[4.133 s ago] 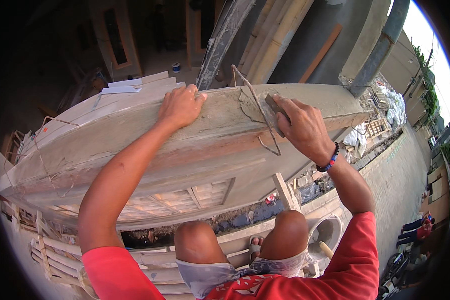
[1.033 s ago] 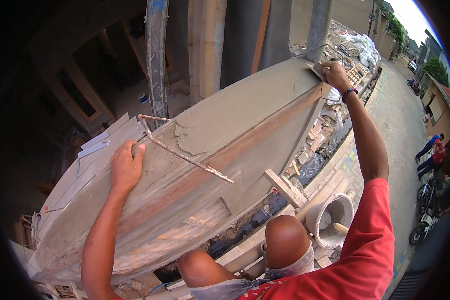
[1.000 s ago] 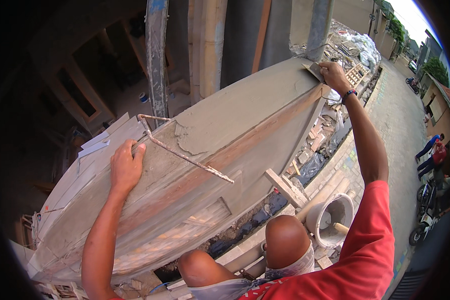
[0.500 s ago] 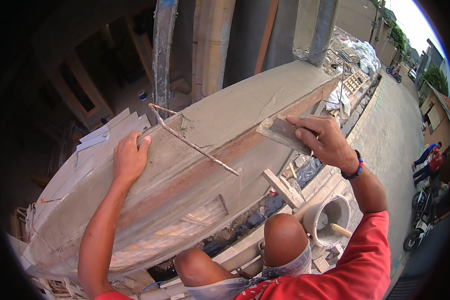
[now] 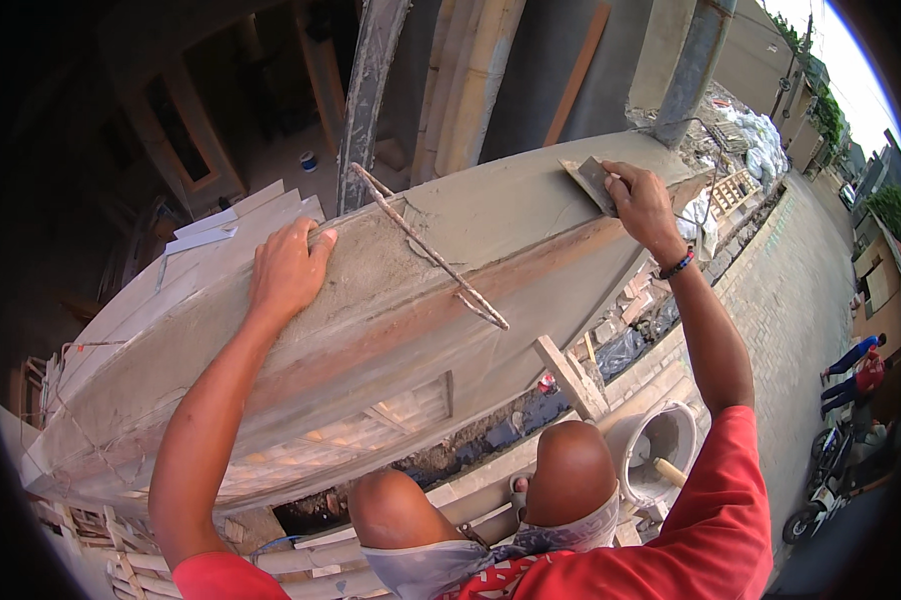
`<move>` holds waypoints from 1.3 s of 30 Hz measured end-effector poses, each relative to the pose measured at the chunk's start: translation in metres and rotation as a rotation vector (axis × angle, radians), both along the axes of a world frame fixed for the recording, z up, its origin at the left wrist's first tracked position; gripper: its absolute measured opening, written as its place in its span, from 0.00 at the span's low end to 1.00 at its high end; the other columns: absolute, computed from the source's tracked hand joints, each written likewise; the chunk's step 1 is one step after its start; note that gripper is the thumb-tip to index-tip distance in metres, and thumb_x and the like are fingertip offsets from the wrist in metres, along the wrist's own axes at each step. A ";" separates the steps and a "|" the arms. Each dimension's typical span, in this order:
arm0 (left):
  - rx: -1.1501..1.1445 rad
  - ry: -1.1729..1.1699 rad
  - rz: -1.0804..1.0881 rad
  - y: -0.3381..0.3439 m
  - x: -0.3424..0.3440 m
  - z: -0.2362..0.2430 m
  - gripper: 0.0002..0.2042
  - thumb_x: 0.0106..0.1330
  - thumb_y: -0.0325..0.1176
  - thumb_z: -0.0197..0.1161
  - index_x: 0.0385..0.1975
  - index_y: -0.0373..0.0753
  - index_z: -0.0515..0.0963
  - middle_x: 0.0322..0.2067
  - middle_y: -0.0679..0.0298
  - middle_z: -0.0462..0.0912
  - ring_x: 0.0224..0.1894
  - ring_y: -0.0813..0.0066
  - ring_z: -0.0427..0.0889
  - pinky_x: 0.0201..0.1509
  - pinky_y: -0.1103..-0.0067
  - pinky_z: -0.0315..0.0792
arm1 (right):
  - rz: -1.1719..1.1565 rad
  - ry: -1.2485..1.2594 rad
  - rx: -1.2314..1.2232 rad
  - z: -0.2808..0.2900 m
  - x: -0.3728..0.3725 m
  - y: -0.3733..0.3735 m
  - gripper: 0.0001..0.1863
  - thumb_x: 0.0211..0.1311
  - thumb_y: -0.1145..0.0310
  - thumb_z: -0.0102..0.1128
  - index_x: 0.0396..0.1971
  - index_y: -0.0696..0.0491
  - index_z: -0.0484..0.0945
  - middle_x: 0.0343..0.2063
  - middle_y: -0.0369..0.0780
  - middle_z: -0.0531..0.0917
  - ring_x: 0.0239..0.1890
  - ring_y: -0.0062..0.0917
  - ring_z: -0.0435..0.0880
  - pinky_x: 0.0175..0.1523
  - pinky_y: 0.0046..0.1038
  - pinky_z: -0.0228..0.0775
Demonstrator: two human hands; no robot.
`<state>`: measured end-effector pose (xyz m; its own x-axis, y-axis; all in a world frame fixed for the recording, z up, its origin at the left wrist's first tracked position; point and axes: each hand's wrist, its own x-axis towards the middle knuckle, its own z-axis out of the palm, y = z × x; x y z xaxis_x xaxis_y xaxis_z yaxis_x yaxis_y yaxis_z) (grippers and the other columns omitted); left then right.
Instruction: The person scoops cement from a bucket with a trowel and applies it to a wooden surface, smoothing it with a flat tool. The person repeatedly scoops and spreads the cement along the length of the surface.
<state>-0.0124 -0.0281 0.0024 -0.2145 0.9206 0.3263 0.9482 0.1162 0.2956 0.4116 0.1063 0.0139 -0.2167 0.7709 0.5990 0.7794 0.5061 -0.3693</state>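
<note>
A wide ledge of wet grey plaster (image 5: 501, 200) caps the curved wall in front of me. My right hand (image 5: 646, 205) grips a flat rectangular plastering trowel (image 5: 593, 184), its blade on the plaster near the ledge's far right end. How the trowel's handle sits in the palm is hidden. My left hand (image 5: 289, 272) is hooked over the ledge's far edge, fingers bent over it and thumb on top. Between the hands, a bent rusty rebar rod (image 5: 426, 245) sticks out across the ledge. A wooden batten (image 5: 591, 232) runs along the ledge's near side.
Below right stands a mortar-stained bucket (image 5: 626, 440) with a wooden handle in it. A metal post (image 5: 696, 75) rises at the ledge's right end. Bamboo poles (image 5: 476, 80) stand behind. A drainage ditch (image 5: 491, 440) runs beneath my knees, and a paved street with two people lies right.
My right hand has carried the trowel from the ledge's near edge up and farther along onto the plaster. My left hand still holds the far edge. The whole view has shifted slightly.
</note>
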 end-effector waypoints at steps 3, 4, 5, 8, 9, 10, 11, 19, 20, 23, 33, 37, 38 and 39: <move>-0.004 0.003 -0.011 0.000 -0.005 -0.007 0.22 0.71 0.47 0.54 0.50 0.33 0.78 0.49 0.49 0.82 0.55 0.51 0.77 0.61 0.62 0.66 | 0.220 0.007 -0.067 0.001 -0.059 -0.048 0.16 0.64 0.70 0.53 0.47 0.61 0.81 0.38 0.56 0.84 0.43 0.50 0.83 0.51 0.39 0.74; -0.003 0.003 -0.006 -0.002 -0.007 -0.005 0.22 0.71 0.47 0.54 0.50 0.33 0.78 0.49 0.49 0.82 0.55 0.52 0.77 0.61 0.62 0.66 | 0.291 -0.017 -0.084 0.003 -0.072 -0.065 0.16 0.63 0.72 0.54 0.48 0.62 0.81 0.39 0.56 0.84 0.42 0.49 0.84 0.50 0.38 0.74; 0.003 -0.005 -0.006 -0.002 -0.007 -0.004 0.22 0.71 0.47 0.54 0.50 0.33 0.77 0.49 0.49 0.82 0.55 0.52 0.77 0.61 0.62 0.66 | 0.356 -0.052 -0.097 0.006 -0.078 -0.080 0.16 0.63 0.73 0.56 0.50 0.62 0.80 0.41 0.56 0.83 0.41 0.49 0.84 0.50 0.37 0.74; -0.002 -0.014 0.003 -0.002 -0.008 -0.006 0.23 0.71 0.48 0.54 0.51 0.33 0.77 0.48 0.49 0.82 0.55 0.52 0.77 0.61 0.61 0.66 | 0.546 -0.088 -0.095 0.006 -0.064 -0.113 0.16 0.66 0.73 0.57 0.51 0.62 0.79 0.36 0.50 0.86 0.34 0.37 0.86 0.42 0.31 0.76; -0.020 -0.014 0.003 -0.001 -0.008 -0.006 0.23 0.71 0.48 0.54 0.51 0.33 0.77 0.48 0.49 0.82 0.55 0.52 0.77 0.61 0.62 0.67 | 0.520 -0.033 -0.225 0.011 -0.054 -0.123 0.16 0.66 0.72 0.57 0.51 0.62 0.79 0.34 0.47 0.86 0.31 0.31 0.84 0.39 0.28 0.75; -0.042 -0.005 0.011 -0.003 -0.009 -0.003 0.23 0.71 0.48 0.54 0.52 0.33 0.77 0.48 0.49 0.82 0.55 0.52 0.77 0.61 0.62 0.67 | 0.501 0.028 -0.355 0.017 -0.043 -0.132 0.16 0.67 0.72 0.57 0.52 0.62 0.79 0.32 0.43 0.85 0.29 0.25 0.82 0.36 0.25 0.74; -0.060 -0.014 0.013 -0.002 -0.007 -0.003 0.23 0.71 0.48 0.54 0.52 0.33 0.77 0.48 0.49 0.81 0.55 0.52 0.77 0.61 0.62 0.67 | 0.470 0.071 -0.486 0.024 -0.032 -0.133 0.16 0.68 0.72 0.57 0.52 0.61 0.80 0.30 0.40 0.85 0.27 0.19 0.80 0.34 0.21 0.73; -0.055 -0.021 0.023 -0.003 -0.004 -0.004 0.24 0.72 0.50 0.52 0.52 0.33 0.76 0.46 0.48 0.82 0.53 0.50 0.78 0.61 0.61 0.67 | 0.429 0.017 -0.178 0.036 -0.082 -0.104 0.21 0.61 0.76 0.57 0.56 0.61 0.76 0.32 0.43 0.83 0.29 0.30 0.81 0.38 0.30 0.75; -0.045 -0.022 0.026 -0.004 -0.005 -0.003 0.24 0.72 0.50 0.52 0.52 0.33 0.76 0.46 0.48 0.82 0.53 0.50 0.78 0.61 0.61 0.67 | 0.401 -0.119 -0.013 0.036 -0.099 -0.107 0.22 0.59 0.76 0.56 0.55 0.61 0.77 0.32 0.46 0.84 0.30 0.38 0.84 0.41 0.35 0.76; -0.050 -0.033 0.008 -0.004 -0.008 -0.003 0.24 0.72 0.50 0.52 0.51 0.33 0.76 0.45 0.47 0.83 0.53 0.51 0.78 0.61 0.61 0.67 | 0.462 -0.225 -0.002 0.028 -0.136 -0.105 0.22 0.56 0.75 0.55 0.53 0.58 0.78 0.35 0.52 0.83 0.35 0.49 0.82 0.46 0.42 0.74; -0.035 -0.021 -0.011 -0.002 -0.010 -0.009 0.24 0.72 0.49 0.52 0.52 0.32 0.76 0.46 0.48 0.82 0.54 0.53 0.78 0.62 0.62 0.65 | 0.339 -0.411 -0.006 0.022 -0.145 -0.098 0.21 0.54 0.74 0.59 0.51 0.58 0.80 0.32 0.51 0.82 0.34 0.48 0.82 0.43 0.42 0.73; -0.070 -0.018 0.013 -0.008 -0.011 -0.005 0.24 0.72 0.49 0.53 0.53 0.33 0.76 0.47 0.49 0.82 0.55 0.54 0.77 0.63 0.63 0.65 | 0.164 -0.417 0.018 0.012 -0.087 -0.056 0.23 0.53 0.74 0.57 0.52 0.57 0.79 0.40 0.54 0.84 0.42 0.49 0.83 0.51 0.41 0.75; -0.065 -0.024 0.018 -0.009 -0.011 -0.003 0.24 0.72 0.49 0.53 0.53 0.33 0.76 0.47 0.49 0.81 0.56 0.54 0.77 0.63 0.63 0.65 | 0.095 -0.376 0.004 0.017 -0.066 -0.047 0.23 0.53 0.74 0.56 0.52 0.58 0.79 0.41 0.54 0.84 0.42 0.48 0.83 0.51 0.41 0.75; -0.048 -0.037 0.004 -0.004 -0.007 -0.002 0.23 0.72 0.49 0.52 0.53 0.33 0.76 0.47 0.49 0.81 0.56 0.54 0.77 0.63 0.63 0.64 | 0.039 -0.402 0.087 0.023 -0.034 -0.030 0.23 0.53 0.73 0.56 0.52 0.58 0.79 0.37 0.54 0.85 0.39 0.46 0.85 0.49 0.40 0.76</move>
<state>-0.0190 -0.0316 0.0001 -0.2297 0.9339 0.2739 0.9363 0.1351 0.3242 0.3780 0.0760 0.0369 -0.4751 0.7076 0.5230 0.8324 0.5542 0.0064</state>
